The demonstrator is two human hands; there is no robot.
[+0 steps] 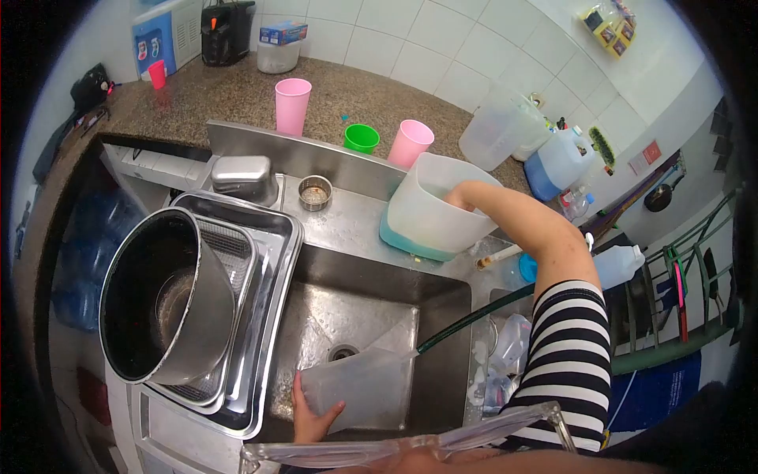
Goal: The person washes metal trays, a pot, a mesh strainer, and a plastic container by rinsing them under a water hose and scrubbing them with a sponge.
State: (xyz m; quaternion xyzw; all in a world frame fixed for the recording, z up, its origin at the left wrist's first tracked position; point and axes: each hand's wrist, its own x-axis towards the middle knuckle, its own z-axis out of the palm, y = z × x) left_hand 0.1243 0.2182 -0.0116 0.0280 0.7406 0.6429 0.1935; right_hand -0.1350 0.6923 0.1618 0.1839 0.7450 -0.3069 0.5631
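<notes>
Low in the sink [454, 363], my left hand [314, 415] grips a translucent plastic container [355, 387], thumb on one side and fingers on the other. The container lies tilted over the drain [343, 352]. My right hand [459, 197] reaches down into a white plastic tub [426, 193] on the sink's back ledge. Blue-green liquid shows through the tub's lower wall. The tub hides the fingers of that hand, so I cannot see whether they hold anything. A dark green hose [474, 314] runs over the sink's right edge to the container.
Left of the sink, a large pot [213, 304] rests on stacked metal trays [272, 340]. Behind stand pink cups [293, 107], a green cup [362, 139] and a strainer basket [315, 194]. A jug of blue liquid [557, 166] and a clear pitcher [497, 130] are at back right.
</notes>
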